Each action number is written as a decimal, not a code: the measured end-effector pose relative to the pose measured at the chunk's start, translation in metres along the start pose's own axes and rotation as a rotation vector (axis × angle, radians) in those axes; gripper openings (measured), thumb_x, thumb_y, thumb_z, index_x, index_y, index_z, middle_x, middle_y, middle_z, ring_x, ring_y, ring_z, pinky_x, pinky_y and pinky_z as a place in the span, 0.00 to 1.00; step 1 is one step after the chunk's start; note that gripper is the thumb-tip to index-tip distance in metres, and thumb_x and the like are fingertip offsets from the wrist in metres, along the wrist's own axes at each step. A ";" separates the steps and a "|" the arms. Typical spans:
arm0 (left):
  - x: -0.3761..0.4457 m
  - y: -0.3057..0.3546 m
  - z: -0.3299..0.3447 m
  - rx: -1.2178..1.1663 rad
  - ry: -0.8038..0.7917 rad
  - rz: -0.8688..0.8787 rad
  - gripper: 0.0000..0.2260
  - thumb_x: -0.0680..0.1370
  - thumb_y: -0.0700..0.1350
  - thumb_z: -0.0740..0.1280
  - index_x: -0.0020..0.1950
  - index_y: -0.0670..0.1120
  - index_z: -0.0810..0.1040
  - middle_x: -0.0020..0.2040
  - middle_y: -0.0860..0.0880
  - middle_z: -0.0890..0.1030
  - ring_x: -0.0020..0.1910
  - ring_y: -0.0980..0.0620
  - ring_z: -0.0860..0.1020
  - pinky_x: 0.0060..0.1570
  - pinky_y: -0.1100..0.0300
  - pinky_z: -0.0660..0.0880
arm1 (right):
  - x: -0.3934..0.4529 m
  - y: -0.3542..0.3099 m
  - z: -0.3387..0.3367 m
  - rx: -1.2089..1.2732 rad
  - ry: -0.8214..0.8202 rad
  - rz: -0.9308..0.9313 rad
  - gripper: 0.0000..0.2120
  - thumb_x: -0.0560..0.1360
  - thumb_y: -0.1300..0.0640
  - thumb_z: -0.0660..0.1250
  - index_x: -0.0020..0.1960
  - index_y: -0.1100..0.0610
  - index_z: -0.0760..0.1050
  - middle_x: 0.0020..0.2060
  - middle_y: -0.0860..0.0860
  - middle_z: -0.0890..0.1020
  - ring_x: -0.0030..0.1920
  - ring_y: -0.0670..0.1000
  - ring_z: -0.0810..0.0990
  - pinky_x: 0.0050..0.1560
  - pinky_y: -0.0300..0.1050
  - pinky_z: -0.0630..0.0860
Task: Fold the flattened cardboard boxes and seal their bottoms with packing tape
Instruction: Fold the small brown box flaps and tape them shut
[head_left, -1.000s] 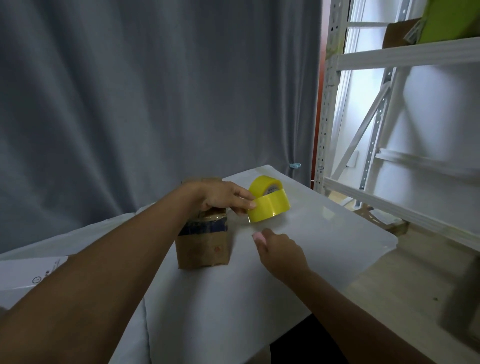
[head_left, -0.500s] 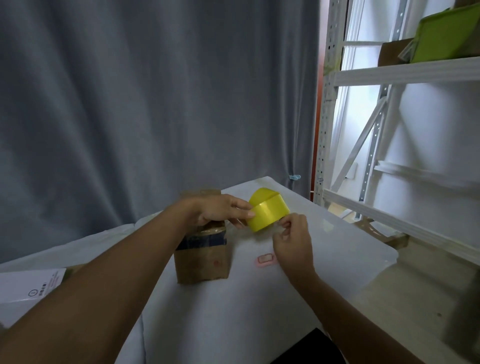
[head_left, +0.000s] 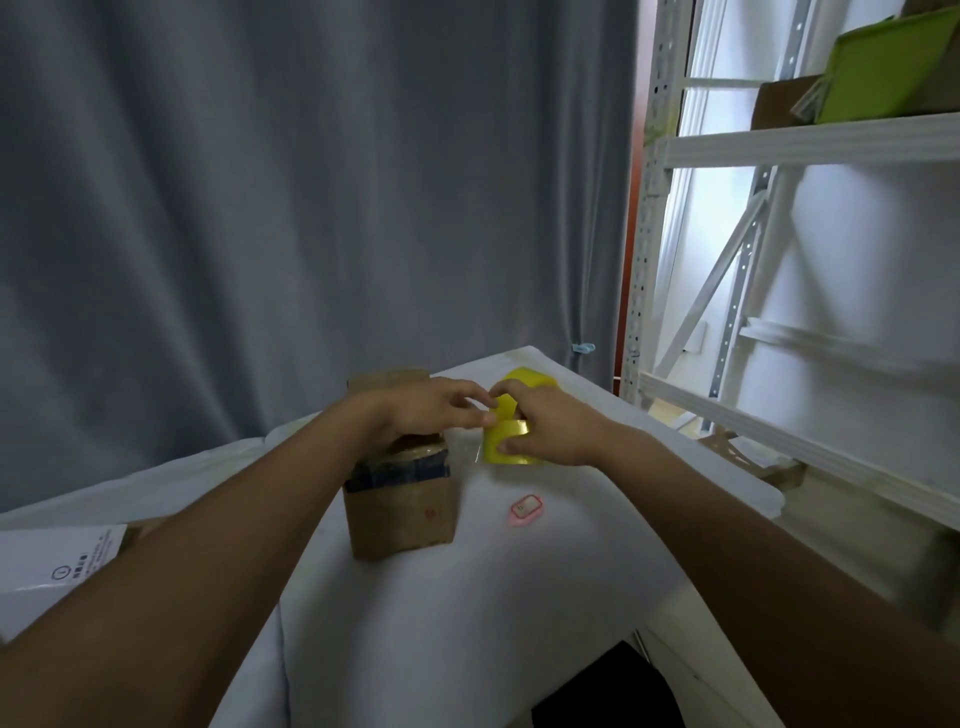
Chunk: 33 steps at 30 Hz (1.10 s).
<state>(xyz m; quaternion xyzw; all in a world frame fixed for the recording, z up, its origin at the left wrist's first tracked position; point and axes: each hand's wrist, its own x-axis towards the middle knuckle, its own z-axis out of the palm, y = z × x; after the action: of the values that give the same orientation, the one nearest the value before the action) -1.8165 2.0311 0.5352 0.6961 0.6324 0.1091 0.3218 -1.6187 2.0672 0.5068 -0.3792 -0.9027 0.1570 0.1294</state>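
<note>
A small brown cardboard box (head_left: 400, 512) stands upright on the white table (head_left: 467, 623), with dark blue and clear tape across its top. Just right of it is a yellow roll of packing tape (head_left: 506, 441). My right hand (head_left: 545, 423) grips the roll, fingers over its top and thumb at its front. My left hand (head_left: 434, 408) hovers over the box top and pinches the tape at the roll's left edge. A short clear strip appears to run from the roll toward the box.
A small pink cutter (head_left: 526, 508) lies on the table in front of the roll. White printed sheets (head_left: 57, 566) lie at the left. A grey curtain (head_left: 311, 208) hangs behind. White metal shelving (head_left: 779, 145) stands at the right, close to the table edge.
My right hand put the pink cutter down on the table and moved up onto the tape roll. The roll has come lower, beside the box top. My left hand stays at the roll.
</note>
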 end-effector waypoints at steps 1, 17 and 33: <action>-0.004 0.000 0.000 -0.021 0.062 0.022 0.19 0.74 0.64 0.67 0.64 0.63 0.73 0.65 0.55 0.76 0.65 0.54 0.72 0.69 0.53 0.69 | 0.000 -0.002 -0.003 -0.014 -0.036 0.010 0.29 0.74 0.50 0.69 0.71 0.51 0.62 0.50 0.52 0.77 0.56 0.55 0.75 0.55 0.48 0.72; -0.059 -0.027 0.005 0.195 0.293 0.186 0.08 0.76 0.50 0.71 0.55 0.54 0.82 0.51 0.60 0.81 0.49 0.66 0.77 0.45 0.78 0.69 | 0.008 -0.013 -0.005 0.087 -0.281 0.089 0.13 0.80 0.52 0.61 0.62 0.48 0.79 0.64 0.48 0.77 0.65 0.50 0.72 0.61 0.38 0.67; -0.066 -0.046 0.009 0.105 0.335 0.188 0.09 0.77 0.48 0.70 0.57 0.52 0.82 0.52 0.60 0.81 0.49 0.69 0.75 0.47 0.77 0.70 | 0.024 -0.028 -0.002 -0.285 0.179 -0.105 0.08 0.77 0.52 0.62 0.51 0.47 0.80 0.51 0.48 0.82 0.49 0.51 0.78 0.58 0.45 0.71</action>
<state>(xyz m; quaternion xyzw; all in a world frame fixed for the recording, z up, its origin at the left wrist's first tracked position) -1.8605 1.9649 0.5186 0.7400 0.6143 0.2199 0.1635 -1.6526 2.0661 0.5222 -0.3587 -0.9191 -0.0139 0.1623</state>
